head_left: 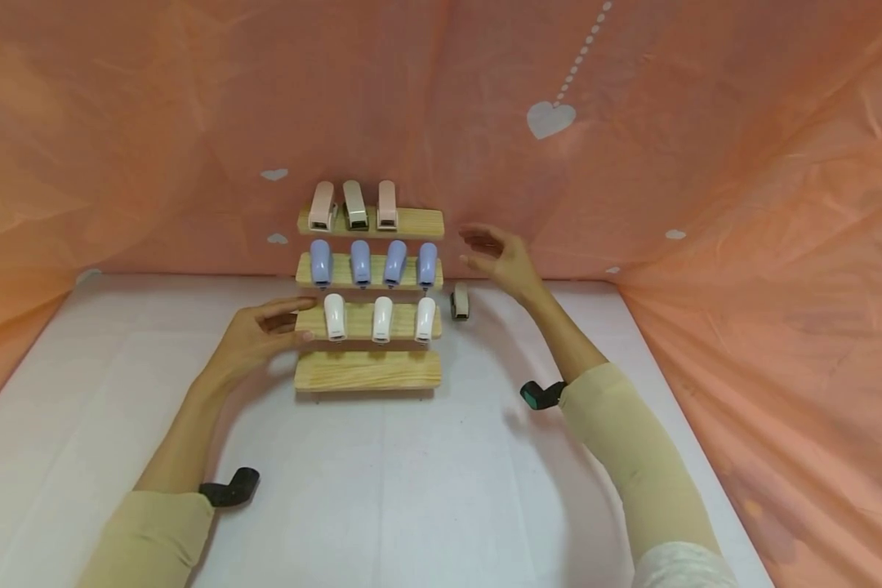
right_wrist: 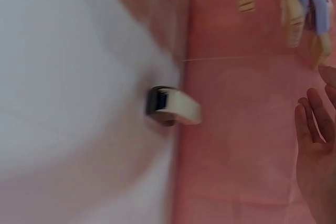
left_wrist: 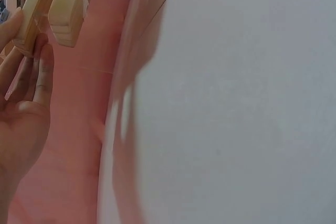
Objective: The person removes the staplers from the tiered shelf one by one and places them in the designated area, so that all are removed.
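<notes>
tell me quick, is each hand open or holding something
Left hand: holding the left end of a wooden shelf.
Right hand: open, holding nothing.

From where I'm standing, pinkish-orange sheeting (head_left: 382,90) with white hearts (head_left: 551,121) is screening off a makeshift booth around a white surface (head_left: 382,482); a tiered wooden rack (head_left: 367,372) is displaying staplers (head_left: 386,200). The sheeting is hiding the room's kind.

Peach sheeting (head_left: 706,122) with pale hearts (head_left: 551,120) hangs behind a white tabletop (head_left: 382,490).
</notes>
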Motion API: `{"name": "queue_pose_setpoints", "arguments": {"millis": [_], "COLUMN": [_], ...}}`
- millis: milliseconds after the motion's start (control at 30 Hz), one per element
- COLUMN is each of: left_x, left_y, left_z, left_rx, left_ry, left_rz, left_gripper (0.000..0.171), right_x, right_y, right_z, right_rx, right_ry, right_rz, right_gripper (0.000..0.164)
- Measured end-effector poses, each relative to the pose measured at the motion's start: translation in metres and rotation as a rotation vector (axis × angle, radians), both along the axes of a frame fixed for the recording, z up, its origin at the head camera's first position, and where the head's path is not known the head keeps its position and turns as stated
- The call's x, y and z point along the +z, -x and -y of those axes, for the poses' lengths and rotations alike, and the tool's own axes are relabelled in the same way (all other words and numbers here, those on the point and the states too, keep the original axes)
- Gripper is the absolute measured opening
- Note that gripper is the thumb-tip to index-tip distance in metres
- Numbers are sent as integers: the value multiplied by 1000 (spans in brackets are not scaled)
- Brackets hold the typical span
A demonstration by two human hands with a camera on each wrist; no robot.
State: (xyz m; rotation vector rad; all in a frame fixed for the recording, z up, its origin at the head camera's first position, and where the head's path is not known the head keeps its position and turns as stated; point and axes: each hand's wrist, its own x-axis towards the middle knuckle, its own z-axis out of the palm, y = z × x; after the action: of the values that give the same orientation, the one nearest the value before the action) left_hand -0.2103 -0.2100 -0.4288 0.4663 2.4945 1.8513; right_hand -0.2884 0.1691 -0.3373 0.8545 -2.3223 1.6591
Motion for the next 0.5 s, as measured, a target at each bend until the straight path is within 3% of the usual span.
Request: {"name": "queue_pose_setpoints", "arguments": {"millis": [500], "left_x": [-3], "left_y": [1], "left_z": [1], "left_rx": [2], "left_ry": [16], "left_rz": [-7], "left_gripper": [53], "right_x": [38], "right_y": [1], "right_z": [34], "right_rx": [65], "right_ry": [-3], "right_rz": [-68], "right_gripper": [55]}}
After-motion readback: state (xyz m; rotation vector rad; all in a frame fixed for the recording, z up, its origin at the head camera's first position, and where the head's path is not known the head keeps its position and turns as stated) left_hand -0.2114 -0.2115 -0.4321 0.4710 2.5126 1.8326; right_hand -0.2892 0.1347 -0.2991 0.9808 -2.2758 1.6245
